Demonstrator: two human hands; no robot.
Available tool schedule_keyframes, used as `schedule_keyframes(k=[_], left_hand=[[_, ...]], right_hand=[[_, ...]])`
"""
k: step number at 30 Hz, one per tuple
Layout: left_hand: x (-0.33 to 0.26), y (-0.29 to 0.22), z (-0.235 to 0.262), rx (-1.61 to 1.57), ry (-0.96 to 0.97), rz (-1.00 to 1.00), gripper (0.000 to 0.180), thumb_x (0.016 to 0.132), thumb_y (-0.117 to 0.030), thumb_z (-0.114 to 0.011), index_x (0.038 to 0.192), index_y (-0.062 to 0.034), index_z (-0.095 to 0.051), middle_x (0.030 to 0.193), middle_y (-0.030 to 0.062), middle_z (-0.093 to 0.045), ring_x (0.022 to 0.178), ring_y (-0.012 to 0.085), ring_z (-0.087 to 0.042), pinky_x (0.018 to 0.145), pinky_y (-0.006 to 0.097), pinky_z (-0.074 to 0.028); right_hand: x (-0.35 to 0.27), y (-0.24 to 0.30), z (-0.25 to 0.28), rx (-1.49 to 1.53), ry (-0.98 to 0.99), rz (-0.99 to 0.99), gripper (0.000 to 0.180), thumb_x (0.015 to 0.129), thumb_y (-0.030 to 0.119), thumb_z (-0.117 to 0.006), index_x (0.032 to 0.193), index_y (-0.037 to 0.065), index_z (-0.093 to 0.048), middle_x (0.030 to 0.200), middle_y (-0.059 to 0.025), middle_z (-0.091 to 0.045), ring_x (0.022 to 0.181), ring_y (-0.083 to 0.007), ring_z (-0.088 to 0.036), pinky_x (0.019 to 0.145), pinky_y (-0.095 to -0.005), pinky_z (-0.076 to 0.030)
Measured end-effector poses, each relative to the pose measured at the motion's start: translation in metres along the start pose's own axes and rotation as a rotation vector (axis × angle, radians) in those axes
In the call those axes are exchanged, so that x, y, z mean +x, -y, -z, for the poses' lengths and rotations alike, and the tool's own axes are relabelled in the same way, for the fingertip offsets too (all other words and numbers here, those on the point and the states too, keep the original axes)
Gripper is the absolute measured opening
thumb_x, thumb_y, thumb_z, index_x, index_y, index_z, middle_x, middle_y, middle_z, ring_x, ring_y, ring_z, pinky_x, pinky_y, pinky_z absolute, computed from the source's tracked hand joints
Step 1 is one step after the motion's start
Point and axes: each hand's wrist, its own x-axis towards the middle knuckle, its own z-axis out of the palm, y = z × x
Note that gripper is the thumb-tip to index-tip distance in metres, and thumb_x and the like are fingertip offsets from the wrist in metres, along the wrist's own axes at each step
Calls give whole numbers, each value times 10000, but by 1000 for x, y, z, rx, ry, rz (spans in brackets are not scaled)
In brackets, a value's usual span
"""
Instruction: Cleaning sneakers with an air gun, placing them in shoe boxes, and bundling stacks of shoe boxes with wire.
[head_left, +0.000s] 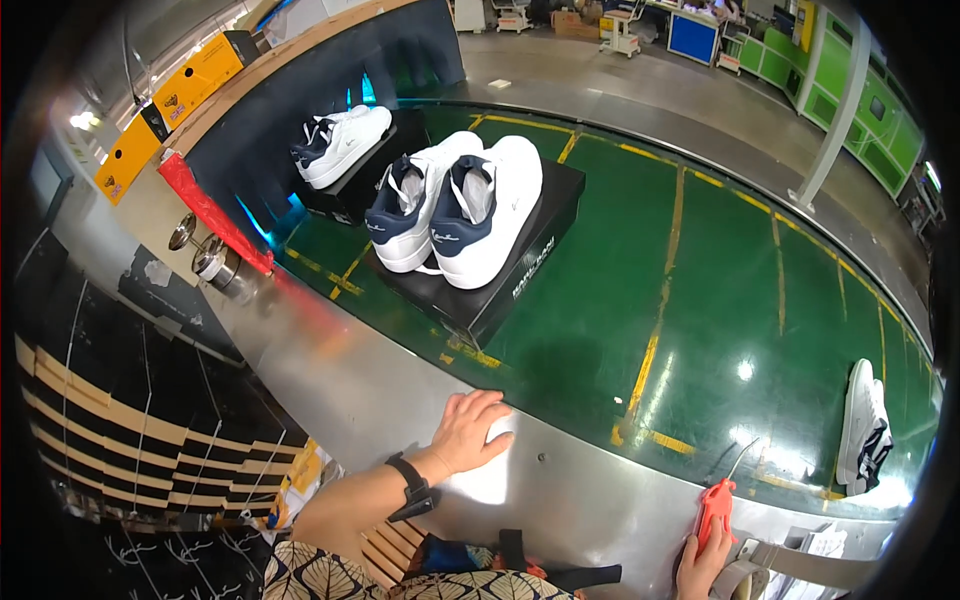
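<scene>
My left hand (468, 432) lies on the metal rim (590, 470) of the green conveyor belt, open, thumb apart from the fingers, holding nothing. At the lower right my right hand (704, 560) is closed around a red air blow gun (716, 505), whose thin bent metal nozzle points out over the belt. Ahead of my left hand, a pair of white sneakers (510, 205) with navy heels and paper stuffing stands on a closed black shoebox (540, 262). More white-and-navy sneakers (345, 145) rest on another black box (345, 190) at the far left.
A white shoe with dark stripes (860, 430) lies on the green belt (740, 300) at the right. Dark curtain strips (330, 80) hang at the far left. Black boxes (110, 430) are stacked below left. Green machines (860, 110) stand beyond the belt.
</scene>
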Motion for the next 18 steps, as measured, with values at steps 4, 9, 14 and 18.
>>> schedule_keyframes(k=[4,9,14,18], left_hand=[[8,-3,-6,10,66,25,417,764,-317,-610,1093,-71,-538,1222,122,-480,1153,276,-409,933,433,-291],[1,-2,-2,43,93,86,445,713,-304,-633,1084,-77,-541,1208,136,-503,1159,317,-415,964,466,-266],[8,-9,-6,21,150,120,430,749,-323,-616,1096,-79,-547,1214,113,-500,1178,300,-397,990,453,-250],[5,-10,-7,5,156,150,415,762,-333,-613,1102,-102,-552,1217,86,-503,1177,259,-405,991,436,-259]], right_hand=[[-16,-22,-7,73,18,-221,452,809,170,-591,1198,-26,-472,1158,-257,-494,1042,-405,-475,920,-450,-362],[-15,-28,-11,171,74,-266,452,800,188,-609,1167,-44,-484,1117,-250,-513,1051,-396,-467,919,-435,-362],[-23,-43,-13,192,131,-269,399,799,201,-612,1088,-52,-502,1073,-261,-510,988,-397,-474,874,-450,-370],[-33,-53,-19,100,71,-153,468,822,244,-605,1141,-65,-459,1123,-285,-487,1061,-425,-450,944,-456,-342]])
